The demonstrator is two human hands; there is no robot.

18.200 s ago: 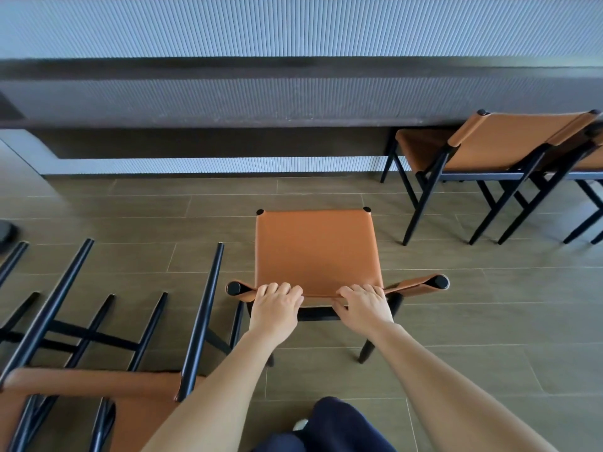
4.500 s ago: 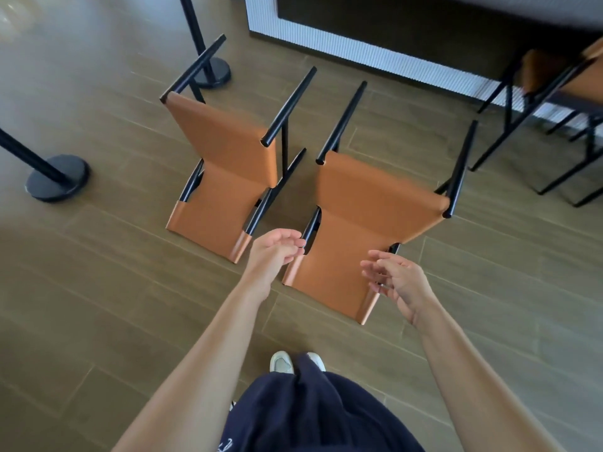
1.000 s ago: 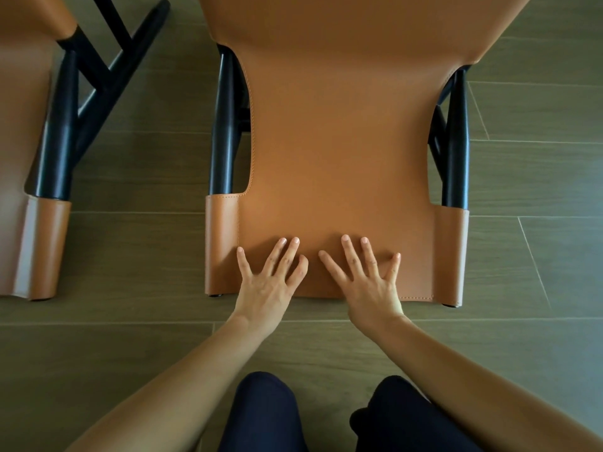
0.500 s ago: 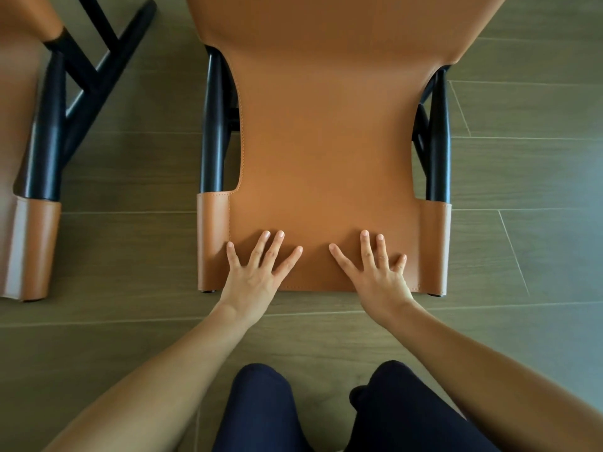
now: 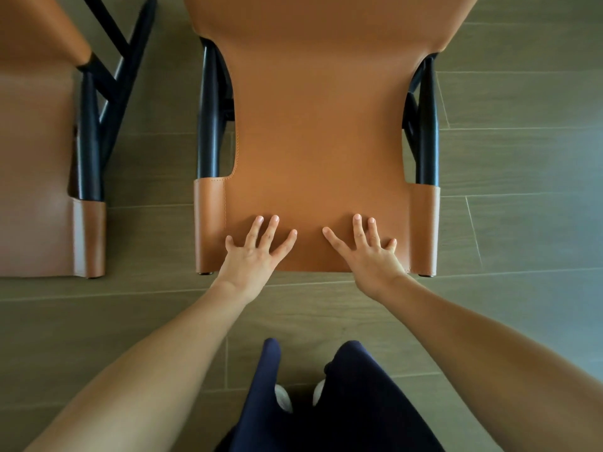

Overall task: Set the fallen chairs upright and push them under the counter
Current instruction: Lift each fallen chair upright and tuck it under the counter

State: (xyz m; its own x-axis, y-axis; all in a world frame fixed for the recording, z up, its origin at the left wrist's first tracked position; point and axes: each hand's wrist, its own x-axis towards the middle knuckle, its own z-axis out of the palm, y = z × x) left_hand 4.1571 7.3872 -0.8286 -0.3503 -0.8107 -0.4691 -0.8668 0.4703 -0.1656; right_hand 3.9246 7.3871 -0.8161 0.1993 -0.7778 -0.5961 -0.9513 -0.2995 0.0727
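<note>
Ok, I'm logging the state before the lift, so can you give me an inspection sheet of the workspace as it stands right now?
Surface: tiled floor with a wood-grain look.
Job's things: tan leather chair lies on its back on the floor, its black frame showing at both sides; second chair lies beside it on the left, cut off by the picture's edge.
Clutter: nothing seen.
Hands: left hand and right hand lie flat with fingers spread on the chair's backrest near its top edge; neither grips.
Cables: nothing seen.
Surroundings: the person's dark trousers and white shoes at the bottom.
</note>
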